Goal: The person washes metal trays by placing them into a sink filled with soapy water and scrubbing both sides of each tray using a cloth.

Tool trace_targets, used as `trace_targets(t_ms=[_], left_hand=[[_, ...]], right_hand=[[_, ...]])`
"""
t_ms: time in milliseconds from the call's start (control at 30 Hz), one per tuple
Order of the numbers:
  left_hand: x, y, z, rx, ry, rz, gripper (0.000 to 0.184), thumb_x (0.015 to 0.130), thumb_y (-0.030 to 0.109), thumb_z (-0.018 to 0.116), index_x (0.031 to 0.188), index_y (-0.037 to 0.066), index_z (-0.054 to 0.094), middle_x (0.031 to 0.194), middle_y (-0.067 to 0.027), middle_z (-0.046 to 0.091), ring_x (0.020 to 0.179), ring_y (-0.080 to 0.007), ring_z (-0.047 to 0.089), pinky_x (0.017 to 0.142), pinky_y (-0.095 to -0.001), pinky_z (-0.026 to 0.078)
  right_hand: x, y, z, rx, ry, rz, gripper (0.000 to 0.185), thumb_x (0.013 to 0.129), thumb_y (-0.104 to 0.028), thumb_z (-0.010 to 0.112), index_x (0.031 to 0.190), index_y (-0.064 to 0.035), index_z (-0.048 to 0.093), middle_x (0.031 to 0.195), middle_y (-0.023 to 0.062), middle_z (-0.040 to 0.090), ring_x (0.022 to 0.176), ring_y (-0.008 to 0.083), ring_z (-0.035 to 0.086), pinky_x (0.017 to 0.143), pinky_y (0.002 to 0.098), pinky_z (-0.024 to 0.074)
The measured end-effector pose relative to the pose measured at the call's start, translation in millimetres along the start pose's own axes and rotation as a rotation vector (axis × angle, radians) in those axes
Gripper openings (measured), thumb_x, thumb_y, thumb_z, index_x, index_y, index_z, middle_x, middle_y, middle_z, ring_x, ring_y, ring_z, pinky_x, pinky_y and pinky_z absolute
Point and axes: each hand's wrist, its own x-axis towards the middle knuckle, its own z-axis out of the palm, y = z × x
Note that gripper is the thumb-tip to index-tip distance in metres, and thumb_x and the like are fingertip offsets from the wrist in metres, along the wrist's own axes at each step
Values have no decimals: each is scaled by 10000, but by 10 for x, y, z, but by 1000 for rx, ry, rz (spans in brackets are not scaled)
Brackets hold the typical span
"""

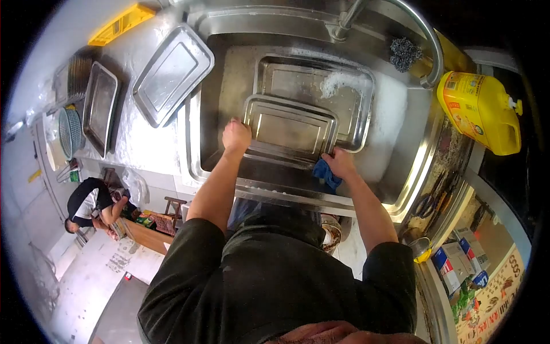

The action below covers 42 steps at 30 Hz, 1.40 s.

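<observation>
Over the sink (212,114), a rectangular metal tray (292,129) is held at both ends. My left hand (236,136) is closed on its left edge. At the lower right corner, my right hand (340,163) grips a blue cloth (325,174) against the tray, fingers closed. Behind and partly under this tray lies a larger metal tray (358,86) with white suds on it. More foam (392,109) covers the right side of the sink.
Metal trays (173,74) (101,109) rest on the left counter. A curved faucet (421,23) arches over the sink's back right. Steel wool (405,54) and a yellow jug (478,112) are at the right. Another person (94,203) bends over at the far left.
</observation>
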Motion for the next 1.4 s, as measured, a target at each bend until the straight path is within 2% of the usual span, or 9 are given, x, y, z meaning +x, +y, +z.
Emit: trace_targets(t_ms=[100, 400, 600, 667, 933, 967, 1100, 1233, 1400], left_hand=[[145, -53, -63, -26, 53, -10, 321, 825, 284, 561, 983, 6, 592, 979, -230, 661, 924, -405, 644, 830, -473, 523], [379, -274, -169, -136, 134, 22, 411, 736, 317, 692, 941, -28, 601, 963, -239, 659, 961, -406, 623, 846, -446, 511], [62, -299, -881, -425, 39, 252, 279, 807, 225, 615, 798, -27, 497, 704, -229, 546, 661, -378, 527, 643, -421, 440], [-292, -81, -1273, -460, 1, 338, 244, 837, 196, 587, 830, -30, 494, 699, -220, 529, 644, -343, 503, 640, -400, 436], [-450, -197, -1237, -779, 93, 336, 190, 895, 169, 534, 952, -10, 560, 723, -67, 564, 711, -131, 512, 637, -324, 444], [-442, -204, -1195, -773, 47, 290, 194, 900, 170, 530, 966, -8, 570, 728, -60, 562, 718, -129, 510, 641, -317, 443], [-527, 85, -1223, -779, 14, 225, 252, 936, 191, 496, 1032, -23, 586, 805, -41, 583, 773, -122, 516, 699, -294, 448], [-439, 224, -1067, -800, -26, 257, 344, 957, 239, 455, 1113, -46, 567, 948, -135, 652, 897, -159, 566, 819, -326, 462], [-280, 479, -746, -1049, -142, 299, 401, 992, 271, 419, 1252, -23, 507, 1101, -143, 628, 1006, -213, 558, 918, -334, 423]], right_hand=[[83, -130, 24, -23, -190, 66, 546, 889, -419, 586, 1118, 76, 562, 1154, 296, 584, 1079, 431, 562, 930, 461, 459], [255, -328, 166, -21, -221, 28, 508, 872, -394, 619, 1091, 61, 568, 1063, 278, 624, 1005, 425, 600, 875, 476, 484], [183, -487, -85, 145, -193, -44, 416, 838, -360, 649, 983, 30, 649, 980, 223, 661, 939, 374, 632, 802, 436, 496], [142, -291, -370, 144, -43, -9, 372, 839, -386, 631, 999, -56, 694, 989, 146, 683, 884, 334, 647, 784, 406, 502], [531, 957, -843, -13, 849, 252, 415, 858, -365, 626, 1114, -39, 640, 1029, 207, 660, 1018, 383, 604, 883, 451, 464], [594, 998, -755, -68, 663, 316, 462, 865, -341, 614, 1236, -71, 566, 1163, 202, 608, 1111, 412, 546, 942, 465, 434], [580, 1184, -619, -892, 547, -377, 477, 849, -283, 627, 1290, -132, 527, 1232, 185, 560, 1077, 386, 572, 921, 438, 477], [1240, 1486, -191, -27, 614, 513, 430, 839, -216, 649, 1248, -133, 547, 1121, 138, 606, 957, 299, 612, 819, 409, 505], [603, 567, -953, 1272, 620, 254, 459, 818, -110, 692, 1238, -15, 535, 1048, 104, 600, 949, 189, 576, 827, 324, 485]])
